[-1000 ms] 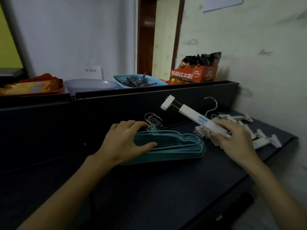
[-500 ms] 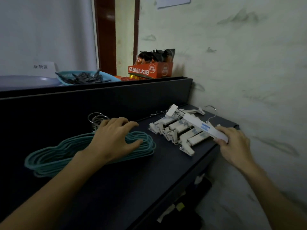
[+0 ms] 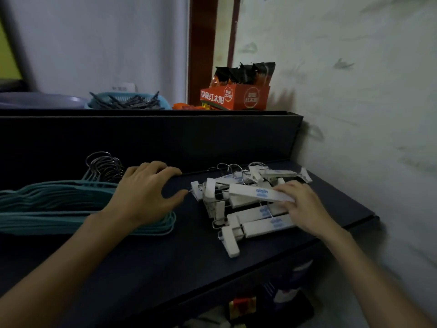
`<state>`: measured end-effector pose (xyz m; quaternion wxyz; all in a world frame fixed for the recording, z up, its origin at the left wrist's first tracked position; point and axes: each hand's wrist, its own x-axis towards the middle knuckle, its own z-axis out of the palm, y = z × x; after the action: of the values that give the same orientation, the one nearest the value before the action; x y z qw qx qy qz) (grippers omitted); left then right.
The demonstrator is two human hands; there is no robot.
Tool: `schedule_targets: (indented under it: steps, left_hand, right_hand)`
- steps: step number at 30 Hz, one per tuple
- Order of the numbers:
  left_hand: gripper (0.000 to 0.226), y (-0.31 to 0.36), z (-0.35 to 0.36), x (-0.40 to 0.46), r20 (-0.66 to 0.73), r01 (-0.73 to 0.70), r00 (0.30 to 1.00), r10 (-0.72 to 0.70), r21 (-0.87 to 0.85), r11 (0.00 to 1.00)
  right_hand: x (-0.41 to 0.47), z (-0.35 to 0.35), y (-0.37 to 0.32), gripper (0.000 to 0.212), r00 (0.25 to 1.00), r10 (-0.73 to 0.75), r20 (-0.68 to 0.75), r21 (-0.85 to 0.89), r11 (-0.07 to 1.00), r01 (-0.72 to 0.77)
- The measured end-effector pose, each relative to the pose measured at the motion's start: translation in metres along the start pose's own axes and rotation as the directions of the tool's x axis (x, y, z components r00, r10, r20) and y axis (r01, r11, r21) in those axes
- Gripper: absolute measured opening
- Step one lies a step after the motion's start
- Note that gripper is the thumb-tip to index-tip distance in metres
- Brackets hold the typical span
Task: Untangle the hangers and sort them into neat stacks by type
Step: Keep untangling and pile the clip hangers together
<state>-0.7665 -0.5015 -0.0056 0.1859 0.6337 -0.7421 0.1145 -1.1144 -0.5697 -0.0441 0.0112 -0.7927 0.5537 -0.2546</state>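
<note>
Two kinds of hanger already lie apart on the counter (image 3: 146, 263): the teal hangers (image 3: 54, 204) stacked flat toward its left edge, the white clip hangers (image 3: 246, 209) heaped loosely near its right back corner. Her right hand (image 3: 300, 207) pinches one white clip hanger (image 3: 260, 194) atop the heap; the left hand (image 3: 142, 195) rests loosely curled on the teal stack. Sorting looks nearly done; the white heap wants squaring.

On the desk (image 3: 146, 268) a hanger stack (image 3: 47, 207) lay left, a clip-hanger pile (image 3: 246, 209) right, just apart. The left hand (image 3: 142, 197) rested on the stack, the right hand (image 3: 305, 207) on the pile. Behind, on the shelf (image 3: 151, 113), a basket (image 3: 127, 102) stood left of a box (image 3: 236, 97).
</note>
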Motion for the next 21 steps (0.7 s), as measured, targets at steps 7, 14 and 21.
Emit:
schedule_targets:
  steps: [7,14,21]
  left_hand:
    - [0.074,0.027,-0.007,-0.01,-0.037,0.161,0.987,-0.159,0.051,0.986]
    - [0.062,0.048,-0.013,-0.012,-0.015,0.209,0.978,-0.209,0.09,0.974]
    - [0.066,0.047,-0.016,-0.017,0.002,0.205,0.978,-0.207,0.135,0.969]
  right_hand:
    - [0.042,0.006,0.014,0.042,0.985,-0.143,0.1,0.138,0.982,0.129]
    - [0.036,0.003,0.019,0.052,0.965,-0.241,0.103,0.149,0.963,0.225]
    - [0.039,-0.01,0.003,0.05,0.96,-0.278,0.014,0.136,0.952,0.274]
